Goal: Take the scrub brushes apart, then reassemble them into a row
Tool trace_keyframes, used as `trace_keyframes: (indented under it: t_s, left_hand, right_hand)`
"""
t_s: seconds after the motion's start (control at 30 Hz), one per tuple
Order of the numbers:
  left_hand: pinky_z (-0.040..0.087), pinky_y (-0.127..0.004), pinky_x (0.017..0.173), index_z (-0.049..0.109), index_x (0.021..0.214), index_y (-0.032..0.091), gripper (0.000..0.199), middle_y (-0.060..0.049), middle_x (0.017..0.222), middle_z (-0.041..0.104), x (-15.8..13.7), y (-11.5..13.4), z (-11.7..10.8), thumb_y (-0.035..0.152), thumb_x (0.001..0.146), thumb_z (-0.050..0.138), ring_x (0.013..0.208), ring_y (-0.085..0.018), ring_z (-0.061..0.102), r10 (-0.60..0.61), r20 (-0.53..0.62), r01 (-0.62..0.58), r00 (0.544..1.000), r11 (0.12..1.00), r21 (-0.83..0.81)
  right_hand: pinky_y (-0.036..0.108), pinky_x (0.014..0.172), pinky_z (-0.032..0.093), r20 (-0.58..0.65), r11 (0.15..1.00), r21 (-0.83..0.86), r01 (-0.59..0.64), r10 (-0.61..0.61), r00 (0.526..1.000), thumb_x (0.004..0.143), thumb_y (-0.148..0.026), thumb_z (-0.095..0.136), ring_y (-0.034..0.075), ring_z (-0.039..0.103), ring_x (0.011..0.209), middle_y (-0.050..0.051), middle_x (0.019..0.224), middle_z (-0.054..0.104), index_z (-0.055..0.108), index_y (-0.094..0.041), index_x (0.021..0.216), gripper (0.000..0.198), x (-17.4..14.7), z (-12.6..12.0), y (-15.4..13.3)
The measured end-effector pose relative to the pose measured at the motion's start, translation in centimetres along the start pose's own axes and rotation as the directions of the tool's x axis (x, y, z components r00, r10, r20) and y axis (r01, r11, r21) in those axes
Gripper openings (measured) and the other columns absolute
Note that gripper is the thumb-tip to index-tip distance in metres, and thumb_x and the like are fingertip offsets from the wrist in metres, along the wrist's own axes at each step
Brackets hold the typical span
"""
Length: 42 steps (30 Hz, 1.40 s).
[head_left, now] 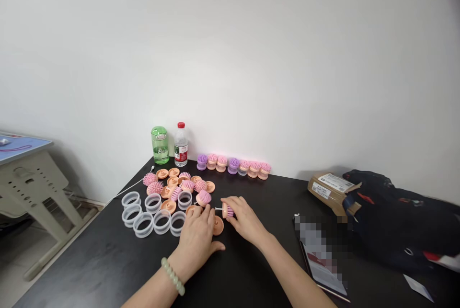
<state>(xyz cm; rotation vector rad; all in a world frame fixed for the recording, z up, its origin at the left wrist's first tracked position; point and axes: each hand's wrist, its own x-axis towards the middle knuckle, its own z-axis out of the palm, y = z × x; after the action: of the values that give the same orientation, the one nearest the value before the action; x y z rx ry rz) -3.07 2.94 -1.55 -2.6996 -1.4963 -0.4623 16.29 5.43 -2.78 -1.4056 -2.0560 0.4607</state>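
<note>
A person works with two bare hands at a black surface (97, 265), the right hand (246, 219) half closed, thumb and fingers pinching a pink bristled head (226, 211) whose slim pin (219, 209) points toward the left hand (197, 236). That left hand, a pale green bead bracelet (173, 277) at its wrist, lies palm down with the thumb spread wide toward the right; from here one cannot tell whether its fingertips grip anything beneath them. Just beyond its fingers sits another pink head (203, 198), tipped on its side, while an orange disc (217, 225) lies flat between the two hands. Clear rings (143, 234) gather to the left hand's left, some standing close against one another, and more orange discs and pink bristled pieces crowd the area ahead of them. Farther off from both hands, a row of purple and pink brushes (233, 165) lines the wall, with a red-capped bottle (181, 147) and a green container (160, 147) at its left end. Well to the right hand's right rest a cardboard box (325, 191) and a dark bag (406, 224).
</note>
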Motion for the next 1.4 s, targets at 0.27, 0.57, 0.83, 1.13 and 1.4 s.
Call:
trace_keyframes:
  t_s: [0.27, 0.57, 0.83, 1.13, 1.4]
  left_hand:
    - [0.047, -0.054, 0.101, 0.058, 0.128, 0.008, 0.088, -0.025, 0.132, 0.059, 0.4, -0.5, 0.4, 0.039, 0.054, 0.093, 0.119, -0.041, 0.056, -0.067, -0.062, 0.069, 0.996, 0.997, 0.032]
    - [0.051, -0.047, 0.089, 0.065, 0.111, 0.021, 0.053, -0.01, 0.122, 0.062, 0.0, 0.6, -0.2, 0.022, 0.064, 0.089, 0.108, -0.032, 0.057, 0.153, -0.039, -0.151, 0.988, 0.987, 0.054]
    - [0.05, -0.041, 0.079, 0.072, 0.102, 0.021, 0.02, -0.008, 0.106, 0.068, 0.8, 0.1, 0.8, 0.014, 0.094, 0.055, 0.098, -0.027, 0.059, 0.212, 0.075, -0.22, 0.974, 0.968, 0.118]
    - [0.048, -0.052, 0.091, 0.064, 0.122, 0.023, 0.053, -0.012, 0.122, 0.065, 0.7, -0.4, 0.7, 0.008, 0.073, 0.077, 0.109, -0.034, 0.058, 0.202, -0.007, -0.199, 0.979, 0.968, 0.152]
    - [0.047, -0.056, 0.099, 0.057, 0.135, 0.026, 0.07, -0.012, 0.138, 0.061, 0.7, -0.4, 3.0, 0.022, 0.071, 0.084, 0.125, -0.039, 0.053, 0.303, 0.043, -0.304, 0.952, 0.952, 0.021]
  right_hand:
    - [0.038, 0.095, 0.056, -0.027, 0.992, 0.128, 0.018, -0.015, 1.0, 0.075, 0.003, 0.053, 0.021, 0.06, 0.119, 0.009, 0.144, 0.048, 0.05, -0.026, 0.139, 0.07, 1.4, 2.4, -0.6]
    - [0.033, 0.078, 0.058, -0.035, 0.99, 0.112, -0.08, 0.085, 0.996, 0.077, -0.005, 0.061, 0.019, 0.067, 0.091, 0.005, 0.107, 0.066, 0.067, -0.023, 0.111, 0.038, -1.9, -0.1, 0.9]
    - [0.026, 0.074, 0.056, 0.02, 0.994, 0.089, -0.059, 0.057, 0.998, 0.075, -0.004, 0.064, 0.018, 0.066, 0.092, 0.003, 0.108, 0.068, 0.068, -0.026, 0.112, 0.043, -2.6, -0.2, 0.1]
    - [0.044, 0.091, 0.053, -0.32, 0.954, -0.126, -0.271, 0.22, 0.922, 0.083, -0.012, 0.058, 0.027, 0.057, 0.117, 0.01, 0.132, 0.058, 0.057, -0.023, 0.129, 0.047, 1.7, -4.3, 5.7]
    - [0.053, 0.1, 0.048, -0.482, 0.834, -0.31, -0.456, 0.276, 0.832, 0.095, -0.03, 0.062, 0.028, 0.056, 0.121, 0.01, 0.138, 0.053, 0.055, -0.019, 0.13, 0.037, 7.0, -8.7, 11.5]
